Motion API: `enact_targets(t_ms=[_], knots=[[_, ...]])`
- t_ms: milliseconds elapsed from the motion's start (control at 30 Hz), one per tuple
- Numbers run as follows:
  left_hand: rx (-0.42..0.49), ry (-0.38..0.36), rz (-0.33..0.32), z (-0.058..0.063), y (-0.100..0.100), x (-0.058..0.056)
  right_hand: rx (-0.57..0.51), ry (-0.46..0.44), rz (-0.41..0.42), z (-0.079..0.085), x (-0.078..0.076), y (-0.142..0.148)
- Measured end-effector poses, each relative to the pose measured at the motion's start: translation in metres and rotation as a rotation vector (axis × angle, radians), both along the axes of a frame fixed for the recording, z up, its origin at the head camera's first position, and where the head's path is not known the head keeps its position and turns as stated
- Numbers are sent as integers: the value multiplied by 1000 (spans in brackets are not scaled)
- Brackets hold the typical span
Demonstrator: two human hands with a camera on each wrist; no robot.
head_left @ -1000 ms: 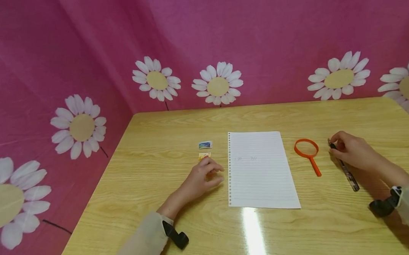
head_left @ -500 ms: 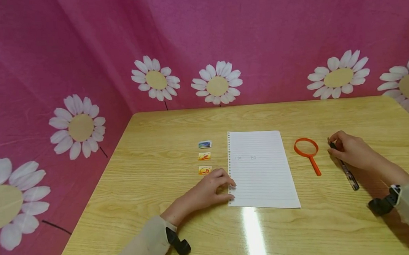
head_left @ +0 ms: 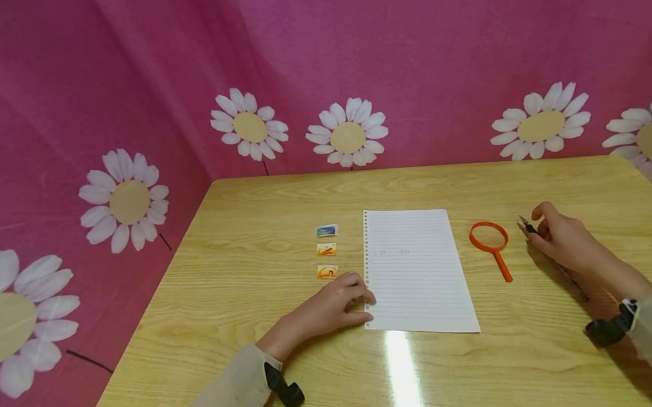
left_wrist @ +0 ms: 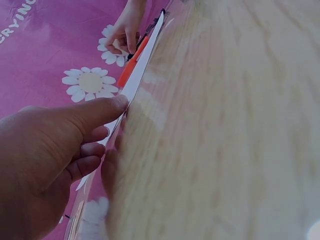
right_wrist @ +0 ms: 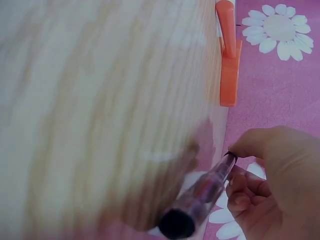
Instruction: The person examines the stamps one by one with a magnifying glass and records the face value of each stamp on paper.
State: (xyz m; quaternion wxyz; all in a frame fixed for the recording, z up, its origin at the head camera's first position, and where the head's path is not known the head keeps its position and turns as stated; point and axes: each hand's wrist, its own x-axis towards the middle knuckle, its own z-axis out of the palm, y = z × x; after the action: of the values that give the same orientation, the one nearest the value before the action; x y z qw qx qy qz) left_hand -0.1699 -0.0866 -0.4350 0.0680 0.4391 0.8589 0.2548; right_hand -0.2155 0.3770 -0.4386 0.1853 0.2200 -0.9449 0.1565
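My left hand [head_left: 330, 303] rests at the lower left edge of a lined, punched sheet of paper [head_left: 422, 290], with thumb and fingertips on its margin. Faint handwritten numbers stand in the upper part of the sheet. To the right, my right hand [head_left: 570, 241] pinches a pen [right_wrist: 200, 195] with a clear barrel between thumb and fingers. Its tip points away from me and its rear end is lifted a little off the table. Three small stamps, one blue [head_left: 327, 231] and two yellow-orange [head_left: 326, 249], lie in a column just beyond my left hand.
An orange magnifying glass [head_left: 502, 265] lies between the paper and my right hand. The wooden table [head_left: 260, 206] meets a pink flowered cloth [head_left: 435, 71] at the back and left.
My left hand has moved from the stamps towards me onto the paper's edge, uncovering the lower stamps. The right hand has lifted and tilted the pen off the table.
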Motion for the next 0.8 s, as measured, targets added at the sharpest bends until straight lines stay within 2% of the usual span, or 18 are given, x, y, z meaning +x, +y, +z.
enact_targets(t_ms=[100,200,400,600,800], knots=[[1,-4,2,-1,0,1,11,87,47,-1,-1,0],[4,-5,3,-1,0,1,40,123,65,-2,-2,-1],[13,8,1,-2,0,0,108,69,61,0,0,2],[18,-5,0,-2,-1,2,119,16,31,4,6,8],[6,-10,12,-3,-1,1,115,64,54,8,10,16]])
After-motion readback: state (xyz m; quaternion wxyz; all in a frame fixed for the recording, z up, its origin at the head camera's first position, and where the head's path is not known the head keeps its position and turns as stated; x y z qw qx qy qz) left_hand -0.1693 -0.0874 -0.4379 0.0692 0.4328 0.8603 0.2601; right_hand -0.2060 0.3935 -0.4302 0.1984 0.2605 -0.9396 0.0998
